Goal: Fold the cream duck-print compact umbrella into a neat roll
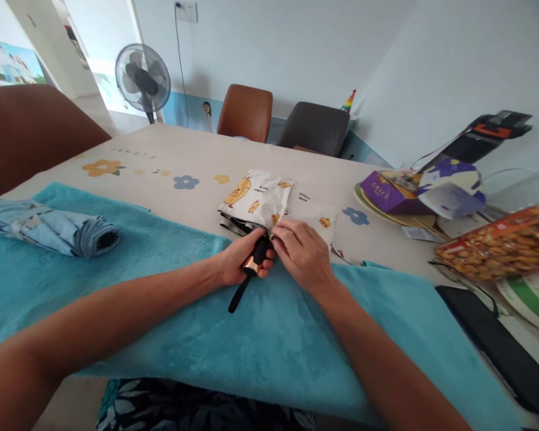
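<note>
A folding umbrella (pixel 261 200) with white fabric and yellow duck prints lies partly spread over the table, its handle toward me. My left hand (pixel 236 262) is closed around the black handle (pixel 251 265), which has a copper-coloured band and a black wrist strap hanging down. Close beside it, my right hand (pixel 303 252) has its fingers bent together at the fabric's edge near the handle. What its fingertips pinch, if anything, is hidden. Beneath both hands is a turquoise towel (pixel 175 311).
At the left, a rolled light-blue patterned bundle (pixel 49 227) lies on the towel. A purple box (pixel 384 193), a snack container (pixel 503 242) and a black phone-like slab (pixel 498 344) occupy the right side. Beyond the table (pixel 161 152) stand chairs (pixel 245 112) and a fan (pixel 142 78).
</note>
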{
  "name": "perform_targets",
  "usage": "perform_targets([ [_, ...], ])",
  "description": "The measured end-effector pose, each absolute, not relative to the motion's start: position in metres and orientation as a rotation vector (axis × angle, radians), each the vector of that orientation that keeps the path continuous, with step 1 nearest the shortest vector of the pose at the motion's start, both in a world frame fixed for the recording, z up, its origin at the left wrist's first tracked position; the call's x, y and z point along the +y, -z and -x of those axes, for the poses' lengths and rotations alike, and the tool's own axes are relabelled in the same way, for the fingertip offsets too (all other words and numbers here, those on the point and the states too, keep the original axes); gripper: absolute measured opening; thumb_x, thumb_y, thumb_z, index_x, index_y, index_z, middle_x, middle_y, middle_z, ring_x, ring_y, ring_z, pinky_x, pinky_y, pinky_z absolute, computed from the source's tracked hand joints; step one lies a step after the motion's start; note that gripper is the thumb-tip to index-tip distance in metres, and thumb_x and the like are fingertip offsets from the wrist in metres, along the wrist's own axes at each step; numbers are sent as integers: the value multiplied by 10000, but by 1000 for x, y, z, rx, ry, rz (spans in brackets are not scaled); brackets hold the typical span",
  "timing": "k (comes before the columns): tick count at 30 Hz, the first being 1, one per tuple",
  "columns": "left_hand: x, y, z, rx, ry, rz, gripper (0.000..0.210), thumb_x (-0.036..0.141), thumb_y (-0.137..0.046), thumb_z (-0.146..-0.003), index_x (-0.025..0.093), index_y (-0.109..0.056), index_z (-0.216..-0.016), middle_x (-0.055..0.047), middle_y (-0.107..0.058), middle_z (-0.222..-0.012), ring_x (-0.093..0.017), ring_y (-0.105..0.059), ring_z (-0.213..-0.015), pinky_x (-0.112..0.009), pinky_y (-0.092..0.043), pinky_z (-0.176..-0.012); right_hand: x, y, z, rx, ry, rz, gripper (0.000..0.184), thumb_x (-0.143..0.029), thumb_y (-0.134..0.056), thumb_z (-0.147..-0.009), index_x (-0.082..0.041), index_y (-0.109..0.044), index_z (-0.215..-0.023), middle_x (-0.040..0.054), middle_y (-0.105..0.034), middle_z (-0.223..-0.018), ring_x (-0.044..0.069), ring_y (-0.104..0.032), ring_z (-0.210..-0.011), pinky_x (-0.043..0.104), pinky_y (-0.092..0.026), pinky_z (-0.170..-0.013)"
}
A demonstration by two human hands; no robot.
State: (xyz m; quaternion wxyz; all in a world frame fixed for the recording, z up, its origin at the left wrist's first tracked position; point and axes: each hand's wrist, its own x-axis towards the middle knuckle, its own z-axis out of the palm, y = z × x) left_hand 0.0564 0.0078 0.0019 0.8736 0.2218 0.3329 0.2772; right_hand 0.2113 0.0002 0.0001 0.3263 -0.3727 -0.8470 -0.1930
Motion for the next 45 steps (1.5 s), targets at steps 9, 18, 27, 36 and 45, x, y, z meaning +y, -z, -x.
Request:
perform_targets([
  [9,5,-2,-60,722,-603,-536,377,397,-349,-937,146,-495,-696,3,-476,-559,-88,-482,-407,-191,-404,-333,5,2,-200,-2000,477,1025,63,-193,-499,-898,-195,-558,-921,109,-649,-957,228,-607,-928,371,-497,-813],
  [18,7,1,-54,654,-593,-497,417,349,-310,-909,122,-524,-632,-14,-473,-534,-97,-496,-418,-203,-420,-346,1,1,-210,-2205,219,925,69,-247,-524,-886,-193,-565,-898,107,-649,-940,240,-607,-951,392,-496,-849],
  [27,1,-4,-58,928,-652,-731,245,321,-473,-870,116,-571,-780,-26,-557,-619,-109,-502,-407,-224,-405,-315,-6,14,-211,-1995,-76,1060,286,-140,-364,-918,-213,-419,-1189,85,-685,-989,213,-662,-942,375,-531,-814],
  [36,22,-8,-48,998,-455,-806,274,376,-580,-840,104,-603,-817,-63,-622,-662,-156,-605,-511,-275,-493,-403,-6,14,-208,-2008,-138,1044,352,-133,-346,-915,-214,-359,-1257,97,-678,-1047,205,-662,-937,362,-539,-789],
  [45,26,-15,-32,772,-572,-605,248,319,-469,-919,142,-486,-746,24,-489,-588,-55,-461,-386,-160,-382,-325,11,-7,-239,-1500,-92,1001,317,-171,-509,-829,-223,-439,-1133,89,-613,-1097,208,-627,-1025,449,-468,-940],
])
